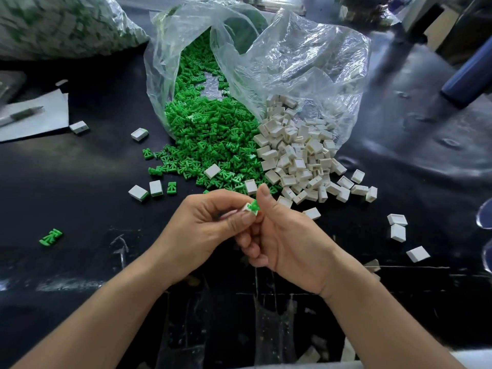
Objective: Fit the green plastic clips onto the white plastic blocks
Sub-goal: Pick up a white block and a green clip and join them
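Just below centre frame, a small white plastic block (248, 210) is gripped in the curled fingers of the left hand (202, 225). The right hand (287, 235) pinches a green plastic clip (253, 207) at the block's top. Above them, loose green clips (213, 134) and white blocks (300, 153) spill from clear plastic bags (306, 62) onto a black surface (93, 169).

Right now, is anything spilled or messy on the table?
Yes. The green clips and white blocks lie spilled from their open clear bags across the black table. One green clip lies alone far to the left, and a few stray blocks sit off to the right.
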Action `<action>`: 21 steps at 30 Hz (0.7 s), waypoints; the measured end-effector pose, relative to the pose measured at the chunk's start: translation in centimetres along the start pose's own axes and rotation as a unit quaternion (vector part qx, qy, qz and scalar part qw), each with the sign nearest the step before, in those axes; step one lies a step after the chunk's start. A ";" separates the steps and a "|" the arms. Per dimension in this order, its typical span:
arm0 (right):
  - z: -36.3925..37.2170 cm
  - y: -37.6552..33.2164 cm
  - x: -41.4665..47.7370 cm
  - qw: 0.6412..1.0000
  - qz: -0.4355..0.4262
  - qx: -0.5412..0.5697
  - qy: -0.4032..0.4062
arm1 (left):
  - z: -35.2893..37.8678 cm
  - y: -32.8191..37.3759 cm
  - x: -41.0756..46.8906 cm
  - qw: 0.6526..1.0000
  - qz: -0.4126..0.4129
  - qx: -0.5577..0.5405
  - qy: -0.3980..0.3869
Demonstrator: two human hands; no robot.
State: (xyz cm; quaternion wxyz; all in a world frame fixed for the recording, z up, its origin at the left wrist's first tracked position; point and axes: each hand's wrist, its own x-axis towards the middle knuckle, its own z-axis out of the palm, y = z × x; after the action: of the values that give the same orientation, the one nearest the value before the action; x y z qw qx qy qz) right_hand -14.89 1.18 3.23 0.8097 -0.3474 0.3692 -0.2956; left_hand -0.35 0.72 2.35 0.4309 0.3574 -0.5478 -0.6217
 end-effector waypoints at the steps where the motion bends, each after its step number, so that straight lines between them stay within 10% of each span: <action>1: 0.0 0.0 0.0 1.000 -0.006 0.006 0.000 | 0.0 -0.1 0.0 1.000 0.000 -0.010 0.007; 21: 0.2 0.9 0.2 0.994 -0.020 -0.096 0.044 | 0.7 -0.7 -0.2 0.998 0.061 0.020 0.022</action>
State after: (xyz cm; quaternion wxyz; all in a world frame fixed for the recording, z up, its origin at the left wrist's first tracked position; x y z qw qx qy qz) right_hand -14.41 1.66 2.54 0.7497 -0.4171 0.4242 -0.2896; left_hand -0.97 1.20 1.75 0.4731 0.3455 -0.5714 -0.5748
